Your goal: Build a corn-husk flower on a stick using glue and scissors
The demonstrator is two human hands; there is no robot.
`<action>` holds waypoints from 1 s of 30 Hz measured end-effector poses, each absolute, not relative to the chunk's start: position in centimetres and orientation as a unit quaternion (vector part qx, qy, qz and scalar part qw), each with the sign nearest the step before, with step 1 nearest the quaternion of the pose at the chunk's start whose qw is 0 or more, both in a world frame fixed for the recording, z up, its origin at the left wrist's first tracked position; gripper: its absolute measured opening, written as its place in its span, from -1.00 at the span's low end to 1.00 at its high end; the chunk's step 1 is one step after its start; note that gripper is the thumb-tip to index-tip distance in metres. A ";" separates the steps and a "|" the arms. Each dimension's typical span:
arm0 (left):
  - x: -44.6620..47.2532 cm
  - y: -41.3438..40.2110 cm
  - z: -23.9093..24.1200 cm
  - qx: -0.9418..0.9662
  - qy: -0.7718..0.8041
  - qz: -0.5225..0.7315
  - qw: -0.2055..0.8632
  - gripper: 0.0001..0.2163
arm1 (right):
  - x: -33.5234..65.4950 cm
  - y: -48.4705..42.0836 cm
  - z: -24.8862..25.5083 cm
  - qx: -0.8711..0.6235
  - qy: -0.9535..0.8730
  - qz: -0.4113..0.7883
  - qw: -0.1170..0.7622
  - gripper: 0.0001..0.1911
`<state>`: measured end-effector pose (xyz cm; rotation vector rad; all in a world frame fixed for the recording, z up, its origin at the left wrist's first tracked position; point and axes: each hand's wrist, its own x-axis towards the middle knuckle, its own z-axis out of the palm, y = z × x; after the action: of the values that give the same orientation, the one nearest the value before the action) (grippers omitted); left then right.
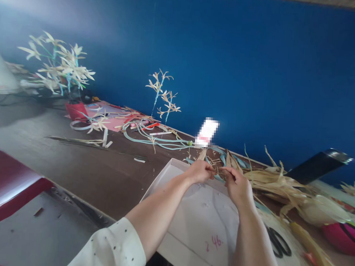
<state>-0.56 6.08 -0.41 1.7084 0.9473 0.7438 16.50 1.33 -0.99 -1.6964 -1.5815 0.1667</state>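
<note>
My left hand point(199, 171) and my right hand point(237, 185) meet over the far edge of a white board point(199, 218) on the dark wooden table point(82, 163). Both are closed in a pinch on a thin straw-coloured strip point(219, 170) stretched between them. A heap of dry corn husks point(279, 183) lies just right of my right hand. Pale blue strips point(224, 158) lie behind the hands.
Black scissors point(277, 241) lie right of the board. Husk flowers in a red pot point(75, 110) stand far left, a smaller flower sprig point(163, 96) mid-table, with coloured papers point(115, 119) and looped blue cord point(147, 137). A pink bowl point(344, 237) sits at right.
</note>
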 end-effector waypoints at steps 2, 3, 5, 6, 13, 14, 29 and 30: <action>-0.6 6.1 -0.3 0.711 0.399 0.301 0.495 -0.80 | 16.2 1.3 -0.9 -0.670 -0.610 0.069 0.417 -0.63; -0.7 6.1 -0.2 0.711 0.403 0.298 0.494 -0.80 | 16.0 1.3 -0.9 -0.671 -0.598 0.072 0.432 -0.62; -0.6 6.2 -0.2 0.702 0.406 0.296 0.505 -0.79 | 15.5 1.3 -1.0 -0.673 -0.566 0.085 0.469 -0.61; -0.6 6.2 -0.2 0.693 0.406 0.298 0.516 -0.78 | 15.3 1.4 -1.0 -0.672 -0.545 0.100 0.492 -0.60; 0.0 6.2 -0.7 0.585 0.378 0.359 0.621 -0.76 | 13.1 1.4 -0.7 -0.594 -0.346 0.305 0.659 -0.56; 0.1 6.2 -0.7 0.578 0.377 0.364 0.625 -0.76 | 12.8 1.3 -0.6 -0.582 -0.332 0.332 0.664 -0.57; -0.1 5.7 0.1 0.585 0.394 0.354 0.614 -0.79 | 12.2 1.3 -0.2 -0.537 -0.302 0.388 0.685 -0.52; -0.1 5.7 0.1 0.586 0.393 0.354 0.614 -0.79 | 12.1 1.4 -0.2 -0.539 -0.301 0.384 0.686 -0.52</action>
<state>-0.14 5.68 0.10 1.3502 0.9063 0.8170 12.13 1.37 -0.22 -1.2078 -0.6739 0.8607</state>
